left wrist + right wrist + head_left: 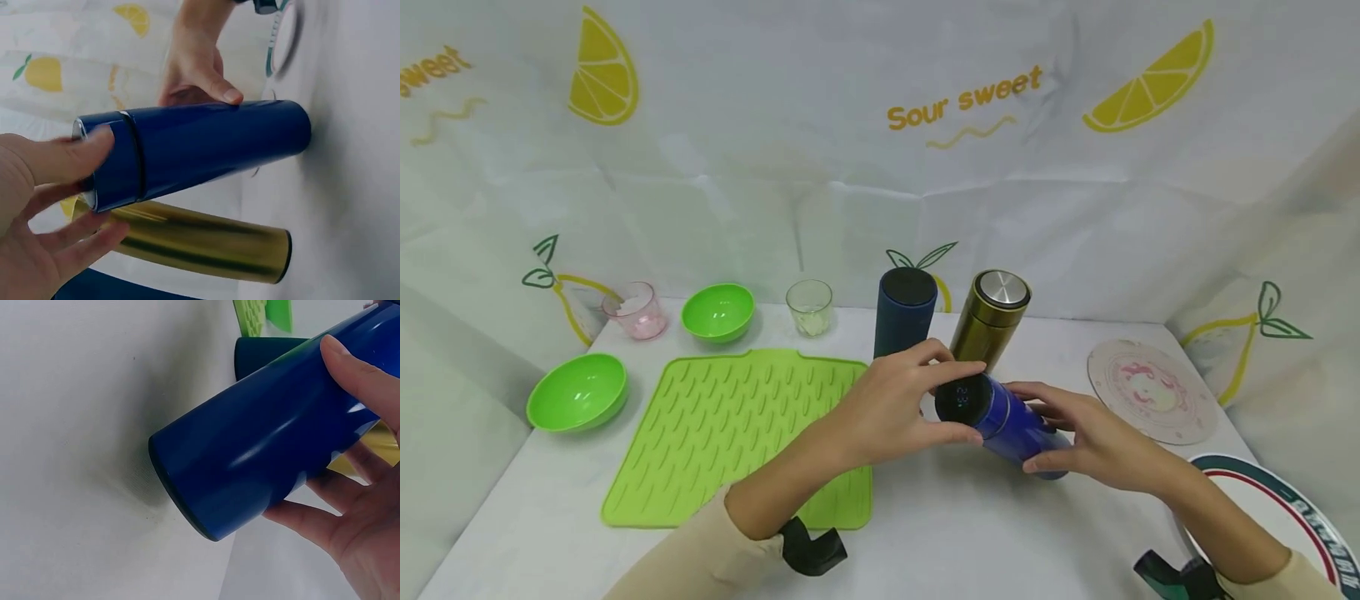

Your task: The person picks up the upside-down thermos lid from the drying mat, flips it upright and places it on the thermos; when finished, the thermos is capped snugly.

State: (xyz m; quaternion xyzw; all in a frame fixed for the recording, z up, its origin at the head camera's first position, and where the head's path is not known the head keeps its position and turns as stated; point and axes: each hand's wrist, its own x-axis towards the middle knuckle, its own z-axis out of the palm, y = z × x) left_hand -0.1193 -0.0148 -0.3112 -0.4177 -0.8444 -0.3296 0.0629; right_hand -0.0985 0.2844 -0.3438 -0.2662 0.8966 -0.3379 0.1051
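A glossy blue thermos (1011,421) with a dark lid top showing lit digits is tilted over the table, lid toward the left. My left hand (898,404) holds the lid end between thumb and fingers. Around the lower body, my right hand (1086,429) grips with the thumb on the near side and fingers on the far side. Its dark-rimmed base shows in the right wrist view, where a shadow falls on the table; whether the base touches is hard to tell. Just behind stand a gold thermos (988,325) with a silver lid top and a dark blue-green cylinder (904,308).
A green ribbed mat (730,433) lies at left. Around it stand two green bowls (718,312) (577,393), a pink glass (636,310) and a clear glass (809,307). To the right are a pink-patterned round mat (1152,390) and a white plate (1232,496) with a coloured rim.
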